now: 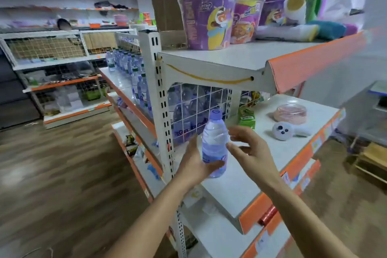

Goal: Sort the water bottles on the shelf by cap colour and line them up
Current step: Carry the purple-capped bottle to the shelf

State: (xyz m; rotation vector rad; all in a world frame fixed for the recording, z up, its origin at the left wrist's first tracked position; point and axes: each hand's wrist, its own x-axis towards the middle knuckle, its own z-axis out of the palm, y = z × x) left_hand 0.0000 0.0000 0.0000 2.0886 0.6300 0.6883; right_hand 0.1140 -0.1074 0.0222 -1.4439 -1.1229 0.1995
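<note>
The person's left hand (196, 161) grips a small clear water bottle (214, 144) low on its body, with the thumb curled across the front over the purple label and the fingers hidden behind. The bottle stands upright, its pale purple cap (216, 114) on top, at the near left end of the middle shelf (236, 190), just in front of the wire grid panel (201, 100). The blur hides whether its base rests on the shelf or hangs just above it. The right hand (251, 151) holds nothing: its fingers are spread and loosely bent just beside the bottle's right shoulder, and contact there cannot be made out. Further along the same shelf lie a green packet (247, 119), a round clear tub (290, 113) and a white ball-like toy (281, 131) (two dark dots on it). More water bottles (125, 63) stand in a row on the side shelf to the left, and purple instant noodle cups (207, 21) are stacked on the top shelf.
</note>
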